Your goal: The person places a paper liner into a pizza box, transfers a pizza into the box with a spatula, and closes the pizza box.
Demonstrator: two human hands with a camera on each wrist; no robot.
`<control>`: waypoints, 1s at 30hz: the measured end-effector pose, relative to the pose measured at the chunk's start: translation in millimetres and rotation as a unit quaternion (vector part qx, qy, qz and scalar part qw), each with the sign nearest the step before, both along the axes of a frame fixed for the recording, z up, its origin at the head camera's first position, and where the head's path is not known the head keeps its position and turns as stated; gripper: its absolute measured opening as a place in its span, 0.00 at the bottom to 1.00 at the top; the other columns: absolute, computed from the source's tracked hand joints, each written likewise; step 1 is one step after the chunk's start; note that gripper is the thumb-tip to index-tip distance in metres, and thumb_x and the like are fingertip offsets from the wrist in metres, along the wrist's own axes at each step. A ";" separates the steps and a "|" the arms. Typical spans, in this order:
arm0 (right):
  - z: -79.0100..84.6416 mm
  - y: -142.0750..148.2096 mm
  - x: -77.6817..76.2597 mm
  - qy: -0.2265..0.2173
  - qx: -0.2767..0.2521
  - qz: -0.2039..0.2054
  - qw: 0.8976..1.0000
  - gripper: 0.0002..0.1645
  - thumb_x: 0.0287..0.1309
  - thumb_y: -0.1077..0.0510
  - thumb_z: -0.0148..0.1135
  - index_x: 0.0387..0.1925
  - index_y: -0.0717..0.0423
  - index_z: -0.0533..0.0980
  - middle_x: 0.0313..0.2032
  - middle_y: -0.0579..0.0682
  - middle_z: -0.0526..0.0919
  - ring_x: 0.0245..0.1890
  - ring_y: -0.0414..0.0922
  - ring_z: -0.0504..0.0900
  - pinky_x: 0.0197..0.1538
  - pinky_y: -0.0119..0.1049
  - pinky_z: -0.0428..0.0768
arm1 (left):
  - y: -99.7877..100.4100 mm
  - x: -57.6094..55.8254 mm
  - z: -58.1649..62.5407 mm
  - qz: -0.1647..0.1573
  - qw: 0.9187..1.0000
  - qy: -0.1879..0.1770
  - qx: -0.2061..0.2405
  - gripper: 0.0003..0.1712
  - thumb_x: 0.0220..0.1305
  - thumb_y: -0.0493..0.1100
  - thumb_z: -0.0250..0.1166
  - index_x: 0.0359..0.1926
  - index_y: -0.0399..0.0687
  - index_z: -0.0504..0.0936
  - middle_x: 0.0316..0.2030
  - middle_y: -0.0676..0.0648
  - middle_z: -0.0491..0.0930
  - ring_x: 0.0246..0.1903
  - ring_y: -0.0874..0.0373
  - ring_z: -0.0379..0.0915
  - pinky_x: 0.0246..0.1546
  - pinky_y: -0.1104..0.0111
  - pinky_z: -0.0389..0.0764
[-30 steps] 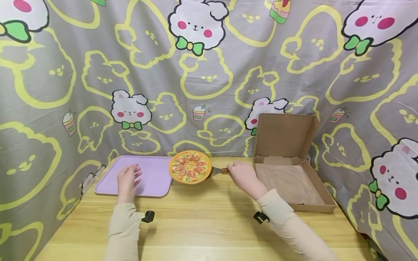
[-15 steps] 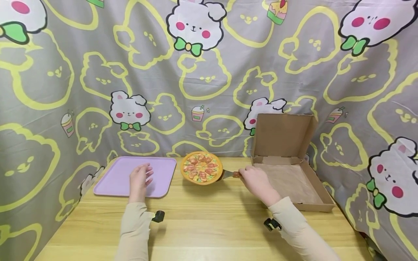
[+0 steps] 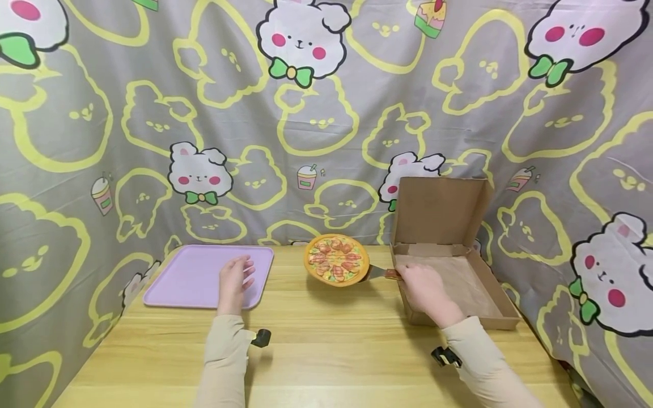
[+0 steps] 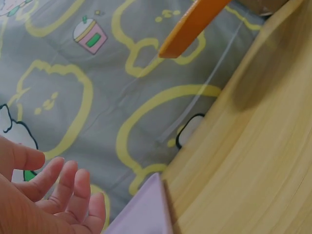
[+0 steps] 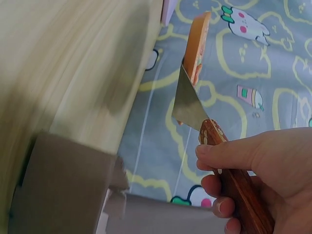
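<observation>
My right hand (image 3: pixel 423 286) grips the wooden handle of a pizza server (image 5: pixel 190 105), thumb along its side in the right wrist view. On the metal blade rests a round toy-like pizza (image 3: pixel 336 259) with an orange crust and meat toppings, held above the table between tray and box. Its edge also shows as an orange slab in the left wrist view. My left hand (image 3: pixel 234 279) hovers over the right part of a lilac tray (image 3: pixel 178 283), holding nothing, fingers relaxed and slightly bent.
An open cardboard pizza box (image 3: pixel 505 309) stands on the right, lid raised at the back and brown paper lining its bottom. The wooden table (image 3: pixel 326 351) runs up to a grey cartoon-print curtain (image 3: pixel 336 130) behind and at both sides.
The right hand has carried the pizza on the server to the right, from beside the tray toward the box. The left hand has also drifted right over the tray.
</observation>
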State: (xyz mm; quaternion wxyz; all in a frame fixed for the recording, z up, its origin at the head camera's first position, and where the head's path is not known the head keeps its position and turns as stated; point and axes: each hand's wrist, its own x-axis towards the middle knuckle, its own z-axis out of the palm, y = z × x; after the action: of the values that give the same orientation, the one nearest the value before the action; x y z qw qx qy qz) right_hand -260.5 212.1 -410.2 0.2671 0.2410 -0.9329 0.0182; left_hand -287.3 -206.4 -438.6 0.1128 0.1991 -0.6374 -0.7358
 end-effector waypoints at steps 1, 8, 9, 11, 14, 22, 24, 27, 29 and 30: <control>0.5 2.4 0.9 0.000 -0.003 0.001 1.000 0.07 0.54 0.62 0.68 0.29 0.55 0.76 0.25 0.54 0.81 0.25 0.54 0.82 0.26 0.48 0.78 | 2.1 -0.8 -0.7 -0.003 1.000 0.000 0.003 0.23 0.73 0.45 0.50 0.62 0.36 0.71 0.32 0.57 0.78 0.37 0.62 0.78 0.38 0.69 0.79; 0.5 22.0 3.4 0.010 -0.009 0.002 1.000 0.07 0.50 0.63 0.70 0.29 0.55 0.77 0.22 0.52 0.81 0.21 0.51 0.80 0.23 0.46 0.76 | 20.6 -6.1 -4.3 -0.018 0.999 -0.002 0.030 0.22 0.72 0.45 0.51 0.60 0.38 0.72 0.33 0.56 0.78 0.40 0.59 0.77 0.41 0.67 0.78; 0.2 25.5 3.7 0.012 -0.008 0.003 1.000 0.08 0.48 0.63 0.70 0.29 0.55 0.77 0.22 0.51 0.80 0.21 0.50 0.79 0.22 0.45 0.75 | 23.3 -6.8 -4.6 -0.019 0.999 -0.003 0.034 0.21 0.72 0.45 0.51 0.60 0.39 0.72 0.33 0.57 0.78 0.39 0.60 0.77 0.40 0.68 0.77; -0.3 32.4 3.8 0.024 -0.006 0.012 1.000 0.08 0.48 0.64 0.70 0.27 0.55 0.76 0.21 0.50 0.79 0.20 0.49 0.78 0.22 0.44 0.75 | 28.9 -7.8 -4.6 -0.021 0.999 -0.002 0.040 0.20 0.71 0.44 0.53 0.58 0.39 0.73 0.32 0.57 0.78 0.38 0.61 0.77 0.37 0.70 0.77; -0.7 42.5 4.0 0.059 -0.011 0.031 0.998 0.10 0.47 0.63 0.74 0.26 0.55 0.77 0.21 0.50 0.81 0.20 0.48 0.79 0.22 0.43 0.75 | 36.7 -9.5 -4.5 -0.029 0.999 0.001 0.030 0.20 0.70 0.43 0.54 0.58 0.37 0.73 0.34 0.55 0.79 0.36 0.61 0.77 0.30 0.74 0.77; 4.4 67.2 9.2 0.019 -0.010 0.006 1.000 0.10 0.46 0.60 0.75 0.27 0.52 0.78 0.26 0.49 0.84 0.25 0.49 0.81 0.27 0.47 0.79 | 56.9 -12.4 -6.5 -0.052 0.999 -0.005 0.014 0.22 0.71 0.45 0.54 0.60 0.37 0.73 0.43 0.45 0.79 0.39 0.58 0.77 0.44 0.61 0.78; 6.6 73.2 12.5 -0.005 -0.006 -0.015 1.000 0.10 0.47 0.59 0.74 0.27 0.51 0.78 0.27 0.49 0.84 0.26 0.49 0.81 0.27 0.47 0.78 | 62.4 -12.2 -7.4 -0.060 0.998 -0.005 0.013 0.22 0.71 0.45 0.53 0.60 0.37 0.73 0.46 0.43 0.79 0.41 0.56 0.78 0.48 0.58 0.77; 7.9 82.9 15.4 -0.015 -0.001 -0.025 1.000 0.10 0.47 0.59 0.74 0.27 0.50 0.77 0.28 0.49 0.84 0.23 0.49 0.80 0.23 0.46 0.76 | 70.6 -12.4 -8.4 -0.070 0.997 -0.003 0.010 0.21 0.72 0.45 0.52 0.60 0.37 0.73 0.47 0.42 0.78 0.45 0.52 0.77 0.52 0.55 0.76; 8.1 89.3 16.5 -0.008 -0.001 -0.023 1.000 0.11 0.46 0.59 0.75 0.27 0.50 0.77 0.26 0.49 0.84 0.21 0.49 0.79 0.21 0.45 0.74 | 76.4 -12.3 -8.9 -0.077 0.997 -0.004 0.007 0.21 0.72 0.45 0.52 0.59 0.38 0.74 0.47 0.42 0.78 0.46 0.51 0.77 0.53 0.54 0.76; 8.1 92.8 16.6 -0.006 -0.002 -0.023 1.000 0.11 0.46 0.59 0.75 0.27 0.51 0.77 0.26 0.49 0.84 0.20 0.49 0.79 0.21 0.44 0.73 | 79.6 -12.6 -9.1 -0.079 0.997 -0.003 0.006 0.21 0.72 0.45 0.52 0.59 0.38 0.74 0.47 0.42 0.79 0.46 0.51 0.77 0.53 0.54 0.76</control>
State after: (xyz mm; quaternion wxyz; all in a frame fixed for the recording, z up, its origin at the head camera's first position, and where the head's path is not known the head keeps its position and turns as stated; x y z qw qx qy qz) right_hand -243.9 304.9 -402.2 0.2625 0.2190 -0.9396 0.0150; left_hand -299.9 -126.9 -447.6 0.0512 0.1511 -0.6473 -0.7454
